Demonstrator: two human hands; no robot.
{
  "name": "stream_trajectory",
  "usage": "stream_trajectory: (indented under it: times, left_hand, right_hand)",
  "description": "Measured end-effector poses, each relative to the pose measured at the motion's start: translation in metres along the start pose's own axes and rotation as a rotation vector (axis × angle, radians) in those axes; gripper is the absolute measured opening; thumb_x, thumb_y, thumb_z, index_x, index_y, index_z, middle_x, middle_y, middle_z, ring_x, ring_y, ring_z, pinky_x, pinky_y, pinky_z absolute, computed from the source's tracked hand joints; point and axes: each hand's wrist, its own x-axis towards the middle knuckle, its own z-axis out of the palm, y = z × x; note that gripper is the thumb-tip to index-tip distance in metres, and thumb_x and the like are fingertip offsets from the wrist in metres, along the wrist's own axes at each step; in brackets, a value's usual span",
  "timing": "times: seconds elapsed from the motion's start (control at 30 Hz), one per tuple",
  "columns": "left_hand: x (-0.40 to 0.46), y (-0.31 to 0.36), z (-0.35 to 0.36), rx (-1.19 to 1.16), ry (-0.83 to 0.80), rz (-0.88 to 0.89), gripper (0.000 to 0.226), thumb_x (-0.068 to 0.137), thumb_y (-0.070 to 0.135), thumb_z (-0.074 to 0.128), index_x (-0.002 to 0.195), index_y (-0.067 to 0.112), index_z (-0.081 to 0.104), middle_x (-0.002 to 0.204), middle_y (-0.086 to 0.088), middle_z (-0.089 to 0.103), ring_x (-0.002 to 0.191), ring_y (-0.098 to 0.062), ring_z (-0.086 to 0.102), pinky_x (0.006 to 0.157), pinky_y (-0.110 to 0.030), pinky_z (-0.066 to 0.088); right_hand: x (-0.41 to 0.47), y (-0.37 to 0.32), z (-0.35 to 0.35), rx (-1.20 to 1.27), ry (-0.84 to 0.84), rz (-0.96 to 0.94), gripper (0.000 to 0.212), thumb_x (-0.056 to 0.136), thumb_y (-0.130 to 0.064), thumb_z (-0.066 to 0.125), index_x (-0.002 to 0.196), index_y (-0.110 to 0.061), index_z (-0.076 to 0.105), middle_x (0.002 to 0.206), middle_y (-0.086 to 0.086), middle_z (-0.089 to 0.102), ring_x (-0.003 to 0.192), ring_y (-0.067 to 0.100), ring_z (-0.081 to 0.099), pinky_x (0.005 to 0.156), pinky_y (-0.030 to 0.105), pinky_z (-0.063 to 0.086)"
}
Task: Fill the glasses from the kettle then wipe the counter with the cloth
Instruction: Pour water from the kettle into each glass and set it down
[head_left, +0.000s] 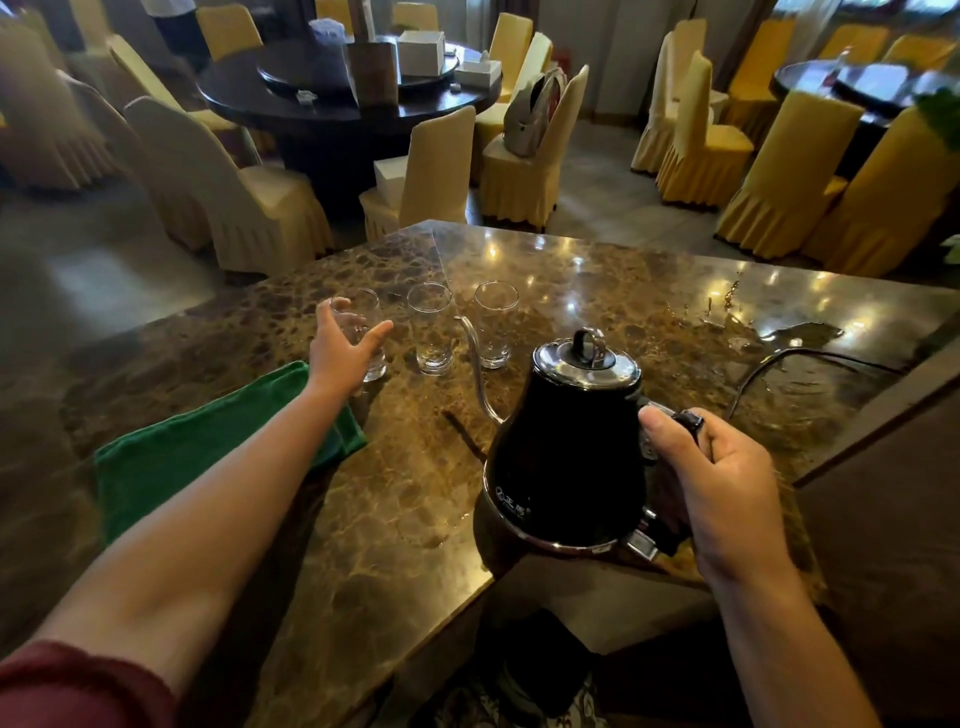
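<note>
Green cloth (208, 452) lies on the desk (405, 499) under the left forearm. Beyond it the left grip (345, 348) spreads wide around the leftmost of three glasses (363, 338). Further right, the right grip (727, 478) clasps the handle of the black kettle (566, 441).

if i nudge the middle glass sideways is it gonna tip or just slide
The middle glass is tall and narrow on a small thick base, so a push near the rim would probably tip it; one low down likelier slides it. The polished counter looks slick, favouring sliding. It looks empty, so probably light.
</note>
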Motion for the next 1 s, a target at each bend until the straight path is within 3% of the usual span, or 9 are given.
stream_trajectory:
  times: [0.13, 0.33, 0.43, 0.5, 0.6, 0.7, 0.8, 0.9, 1.0]
  left_hand:
    - [0.006, -0.006, 0.005, 0.024, -0.012, -0.003, 0.081, 0.083, 0.048, 0.079, 0.144, 0.018, 0.035, 0.129, -0.007, 0.061, 0.122, -0.025, 0.059, 0.105, -0.042, 0.048]
    - [0.008, -0.011, 0.001, 0.062, -0.06, -0.014, 0.081, 0.083, 0.051, 0.077, 0.144, 0.018, 0.034, 0.129, -0.01, 0.062, 0.121, -0.027, 0.06, 0.103, -0.041, 0.048]
    - [0.005, -0.005, 0.0, 0.091, -0.06, -0.034, 0.085, 0.085, 0.051, 0.076, 0.148, 0.013, 0.032, 0.136, -0.012, 0.056, 0.126, -0.028, 0.056, 0.098, -0.033, 0.042]
    - [-0.002, -0.005, -0.003, 0.124, -0.057, -0.022, 0.102, 0.08, 0.06, 0.077, 0.154, 0.012, 0.026, 0.149, -0.014, 0.045, 0.135, -0.03, 0.047, 0.107, -0.04, 0.043]
    - [-0.023, -0.012, -0.006, 0.281, -0.012, -0.015, 0.117, 0.075, 0.073, 0.074, 0.159, 0.015, 0.018, 0.16, -0.014, 0.031, 0.145, -0.033, 0.036, 0.115, -0.055, 0.038]
    - [-0.048, -0.018, -0.007, 0.573, 0.091, 0.087, 0.11, 0.079, 0.076, 0.067, 0.154, 0.008, 0.024, 0.155, -0.018, 0.035, 0.14, -0.037, 0.04, 0.11, -0.057, 0.041]
    - [-0.073, -0.014, -0.002, 0.766, 0.185, 0.26, 0.092, 0.082, 0.071, 0.066, 0.141, 0.004, 0.04, 0.138, -0.018, 0.047, 0.122, -0.036, 0.05, 0.097, -0.052, 0.048]
    - [-0.091, -0.003, 0.014, 0.69, 0.184, 0.483, 0.072, 0.086, 0.057, 0.07, 0.13, 0.004, 0.048, 0.123, -0.015, 0.053, 0.106, -0.029, 0.053, 0.09, -0.045, 0.053]
    - [-0.088, 0.01, 0.031, 0.533, 0.098, 0.478, 0.075, 0.086, 0.052, 0.074, 0.135, 0.001, 0.047, 0.126, -0.017, 0.053, 0.113, -0.028, 0.054, 0.099, -0.038, 0.051]
  right_hand:
    - [-0.002, -0.005, 0.002, 0.004, -0.001, -0.022, 0.101, 0.067, -0.074, 0.084, 0.091, 0.019, 0.049, 0.081, 0.048, 0.044, 0.072, 0.032, 0.049, 0.06, 0.063, 0.045]
    - [-0.007, -0.008, 0.004, -0.001, -0.009, -0.038, 0.105, 0.063, -0.078, 0.082, 0.091, 0.018, 0.051, 0.075, 0.042, 0.045, 0.069, 0.031, 0.047, 0.06, 0.048, 0.042]
    - [-0.006, -0.004, 0.007, -0.016, -0.002, -0.026, 0.101, 0.066, -0.075, 0.083, 0.093, 0.017, 0.05, 0.08, 0.046, 0.047, 0.072, 0.031, 0.05, 0.059, 0.063, 0.047]
    - [-0.005, -0.002, 0.006, -0.031, 0.002, -0.021, 0.096, 0.071, -0.071, 0.083, 0.093, 0.016, 0.05, 0.084, 0.047, 0.046, 0.075, 0.032, 0.05, 0.065, 0.072, 0.047]
    - [-0.003, 0.0, 0.001, -0.082, 0.023, -0.048, 0.084, 0.078, -0.064, 0.08, 0.083, 0.012, 0.046, 0.074, 0.039, 0.039, 0.068, 0.031, 0.043, 0.063, 0.068, 0.046]
    - [-0.002, 0.001, -0.002, -0.087, 0.028, -0.053, 0.082, 0.078, -0.067, 0.08, 0.083, 0.009, 0.048, 0.073, 0.038, 0.042, 0.07, 0.03, 0.045, 0.062, 0.069, 0.046]
    - [-0.002, 0.0, -0.006, -0.063, 0.046, -0.051, 0.08, 0.073, -0.071, 0.08, 0.078, 0.002, 0.046, 0.068, 0.021, 0.043, 0.071, 0.028, 0.043, 0.06, 0.06, 0.044]
    - [0.0, 0.001, -0.01, -0.026, 0.03, -0.022, 0.095, 0.068, -0.075, 0.082, 0.089, 0.012, 0.047, 0.078, 0.042, 0.045, 0.075, 0.03, 0.047, 0.061, 0.068, 0.045]
    - [0.001, -0.001, -0.015, -0.02, 0.03, -0.027, 0.098, 0.069, -0.073, 0.083, 0.088, 0.015, 0.045, 0.079, 0.045, 0.04, 0.072, 0.031, 0.045, 0.058, 0.069, 0.043]
